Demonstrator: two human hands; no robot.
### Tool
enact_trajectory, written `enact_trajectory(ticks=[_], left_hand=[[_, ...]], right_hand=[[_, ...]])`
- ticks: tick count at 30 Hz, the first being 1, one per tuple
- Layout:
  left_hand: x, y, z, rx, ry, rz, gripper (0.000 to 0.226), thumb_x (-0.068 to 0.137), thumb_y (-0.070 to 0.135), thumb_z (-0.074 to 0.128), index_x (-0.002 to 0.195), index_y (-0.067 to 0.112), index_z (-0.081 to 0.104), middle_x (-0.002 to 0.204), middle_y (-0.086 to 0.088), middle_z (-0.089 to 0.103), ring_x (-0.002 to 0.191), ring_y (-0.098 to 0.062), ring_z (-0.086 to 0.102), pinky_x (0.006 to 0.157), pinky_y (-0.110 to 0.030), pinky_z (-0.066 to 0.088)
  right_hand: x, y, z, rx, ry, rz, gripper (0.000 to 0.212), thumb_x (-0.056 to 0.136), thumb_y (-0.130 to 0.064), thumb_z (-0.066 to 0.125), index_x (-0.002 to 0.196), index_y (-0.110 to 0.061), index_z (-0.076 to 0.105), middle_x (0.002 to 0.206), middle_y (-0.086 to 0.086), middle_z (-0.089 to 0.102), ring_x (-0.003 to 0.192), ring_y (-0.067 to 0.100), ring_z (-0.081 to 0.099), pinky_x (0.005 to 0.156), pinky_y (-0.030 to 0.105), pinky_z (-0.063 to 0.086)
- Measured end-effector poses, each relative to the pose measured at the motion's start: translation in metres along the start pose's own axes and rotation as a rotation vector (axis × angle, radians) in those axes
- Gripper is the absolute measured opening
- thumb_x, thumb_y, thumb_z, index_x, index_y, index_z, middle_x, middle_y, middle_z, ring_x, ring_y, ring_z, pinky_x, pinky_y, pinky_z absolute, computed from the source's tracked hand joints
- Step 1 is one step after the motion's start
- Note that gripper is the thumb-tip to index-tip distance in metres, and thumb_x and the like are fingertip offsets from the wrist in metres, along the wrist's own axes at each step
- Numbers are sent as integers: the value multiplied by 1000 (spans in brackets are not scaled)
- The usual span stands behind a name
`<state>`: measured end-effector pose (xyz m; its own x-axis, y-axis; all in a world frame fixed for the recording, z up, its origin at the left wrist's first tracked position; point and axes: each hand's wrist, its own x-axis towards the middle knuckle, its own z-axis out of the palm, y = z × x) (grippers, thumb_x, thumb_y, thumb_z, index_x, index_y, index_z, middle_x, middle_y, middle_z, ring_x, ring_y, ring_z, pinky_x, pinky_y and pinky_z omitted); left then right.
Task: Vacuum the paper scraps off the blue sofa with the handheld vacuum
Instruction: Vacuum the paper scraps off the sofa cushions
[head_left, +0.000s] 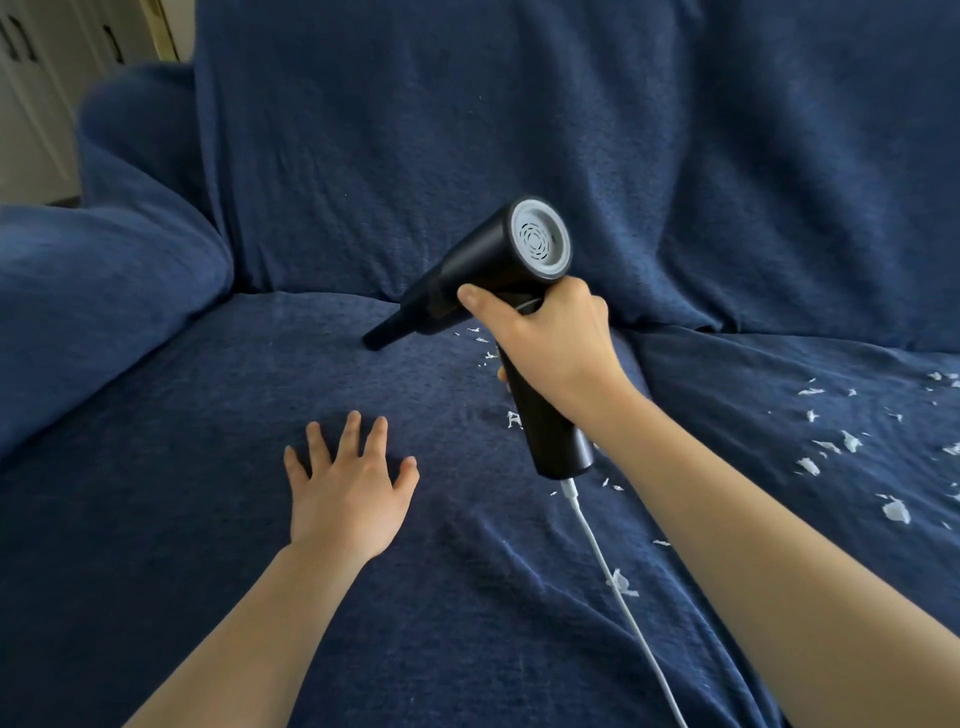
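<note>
Nearest the viewer, a white cable (618, 587) trails across the seat of the blue sofa (182, 519) and plugs into the base of the handheld vacuum (498, 291); one torn scrap lies against the cable. The left hand (348, 499) rests flat on the seat cushion, fingers spread and holding nothing, apparently steadying the loose cover. Just beyond and to its right, the right hand (550, 343) is wrapped around the vacuum's black handle, thumb laid along the body. The nozzle slopes down and to the left, its tip on or just above the fabric near the far edge of the seat; contact cannot be confirmed. The cushion left of the nozzle shows no scraps, so the sweep appears to be mid-course. A few paper scraps (831, 447) lie beneath the handle and beside the cable, and the densest scatter sits on the right-hand cushion, well apart from the nozzle. The next move probably calls for turning the nozzle rightward, keeping it low over the fabric, and working through the small pieces by the handle before crossing to the right cushion, with the cable kept from dragging scraps about.
</note>
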<state>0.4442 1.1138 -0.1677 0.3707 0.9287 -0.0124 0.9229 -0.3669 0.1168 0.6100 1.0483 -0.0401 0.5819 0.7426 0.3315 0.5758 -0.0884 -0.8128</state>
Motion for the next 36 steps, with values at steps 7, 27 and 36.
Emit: enact_trajectory(ticks=[7,27,36], left_hand=[[0,-1,3,20,34,8,66,96,59,17,153,29,3,162,1,-1,147,-37,-5,117,-56,4],[-3,1,2,3,21,-15,67,95,59,18,153,29,6,162,2,1,147,-33,-2,118,-55,6],[-4,7,0,0,7,-61,64,97,56,18,153,29,5,162,2,2,148,-31,-1,118,-54,6]], right_hand=[[31,24,10,-5,94,78,51,77,-67,67,78,-16,66,74,7,73,80,22,73,72,24,51],[25,38,-43,-104,221,181,70,66,-75,61,88,-9,71,87,14,75,92,31,72,87,37,58],[2,25,-47,-39,91,118,49,84,-54,74,59,-14,58,53,1,67,55,17,72,75,31,59]])
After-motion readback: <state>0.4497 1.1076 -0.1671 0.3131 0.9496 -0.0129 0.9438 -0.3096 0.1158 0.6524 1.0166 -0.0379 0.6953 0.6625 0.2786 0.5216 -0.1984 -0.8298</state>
